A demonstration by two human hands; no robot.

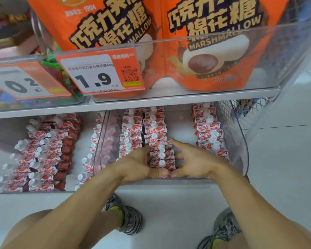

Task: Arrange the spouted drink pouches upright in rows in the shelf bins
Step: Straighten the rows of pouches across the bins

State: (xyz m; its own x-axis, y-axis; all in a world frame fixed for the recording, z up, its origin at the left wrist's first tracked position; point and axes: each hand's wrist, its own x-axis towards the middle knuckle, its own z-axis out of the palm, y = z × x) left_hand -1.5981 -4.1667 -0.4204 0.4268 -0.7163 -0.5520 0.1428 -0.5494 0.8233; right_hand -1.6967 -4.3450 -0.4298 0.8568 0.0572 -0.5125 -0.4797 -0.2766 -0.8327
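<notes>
Red-and-white spouted drink pouches stand upright in rows inside a clear bin (241, 144) on the lower shelf. A small stack of pouches (162, 156) sits at the front of the middle row. My left hand (138, 166) grips this stack from the left, thumb across its near side. On the stack's right, my right hand (192, 162) holds it too, index finger stretched toward the back. A left row (131, 133) and a right row (208, 133) stand in the same bin. A gap lies between the middle and right rows.
A second clear bin (43, 153) to the left holds more pouches, leaning in rows. Above, a shelf carries orange marshmallow bags (210, 42) and price tags (97, 74). A wire basket (248, 108) stands at the right. My feet are on the white floor below.
</notes>
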